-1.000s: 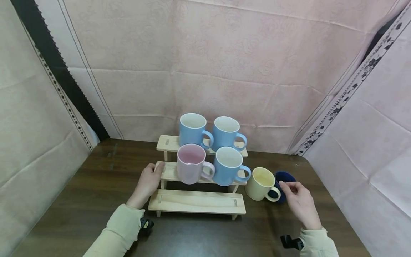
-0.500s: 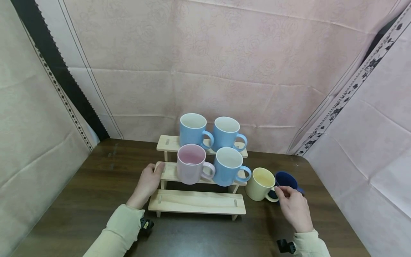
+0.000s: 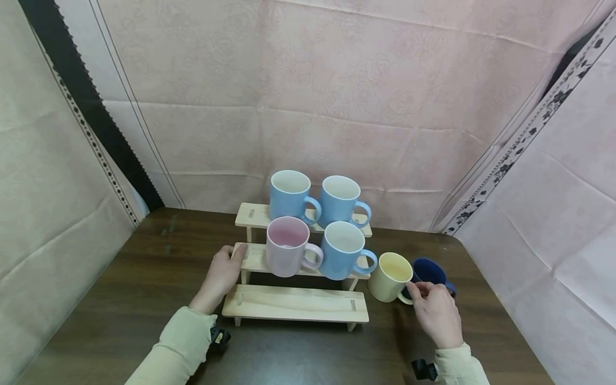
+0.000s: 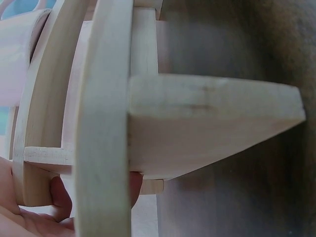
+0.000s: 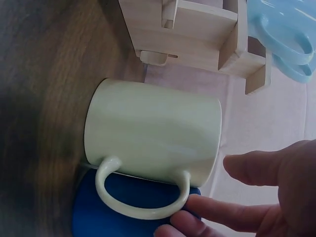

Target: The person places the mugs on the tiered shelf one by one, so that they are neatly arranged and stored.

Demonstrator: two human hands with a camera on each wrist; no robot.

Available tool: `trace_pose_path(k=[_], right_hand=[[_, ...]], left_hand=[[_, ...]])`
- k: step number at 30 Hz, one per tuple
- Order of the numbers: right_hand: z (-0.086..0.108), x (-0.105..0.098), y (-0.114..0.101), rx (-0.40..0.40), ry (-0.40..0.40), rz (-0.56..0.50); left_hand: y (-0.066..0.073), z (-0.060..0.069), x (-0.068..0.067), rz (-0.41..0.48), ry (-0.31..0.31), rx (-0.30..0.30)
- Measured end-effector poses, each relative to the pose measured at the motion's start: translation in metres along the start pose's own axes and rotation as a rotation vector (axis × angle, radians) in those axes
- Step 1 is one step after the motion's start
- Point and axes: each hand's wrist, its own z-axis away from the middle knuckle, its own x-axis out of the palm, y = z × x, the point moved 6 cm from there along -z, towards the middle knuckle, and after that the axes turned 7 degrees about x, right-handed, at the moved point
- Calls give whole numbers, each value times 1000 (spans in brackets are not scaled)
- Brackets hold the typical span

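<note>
My left hand (image 3: 225,270) grips the left end of the middle step of a three-tier wooden stand (image 3: 294,302); in the left wrist view its fingers (image 4: 60,200) curl round the board's end. To the right of the stand, a pale yellow mug (image 3: 391,278) stands on the table with its handle toward my right hand (image 3: 437,314). In the right wrist view, the index fingertip lies at the top of the yellow handle (image 5: 140,211), while the thumb is apart from the mug. Just behind it is a dark blue mug (image 3: 428,271), partly hidden by my right hand.
Two light blue mugs (image 3: 290,195) stand on the top step. A lilac mug (image 3: 284,254) and another light blue mug (image 3: 339,256) share the middle step. Pale cloth (image 3: 337,96) hangs behind and at both sides of the dark wooden table (image 3: 120,310).
My right hand has moved left and nearer, from the blue mug to the yellow mug's handle. More of the blue mug shows. The left hand has stayed on the stand.
</note>
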Motion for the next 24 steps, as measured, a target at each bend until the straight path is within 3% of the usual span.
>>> trace_pose_path(k=[9,15,19,24], right_hand=[[1,2,2,15,-5,-11],[-2,12,9,49,-124,-75],[-3,20,14,87,-204,-187],[-3,33,20,176,-307,-426]], left_hand=[[2,3,0,-5,-1,-1],[1,2,0,-5,6,1],[1,1,1,-2,7,7],[0,0,1,1,3,3]])
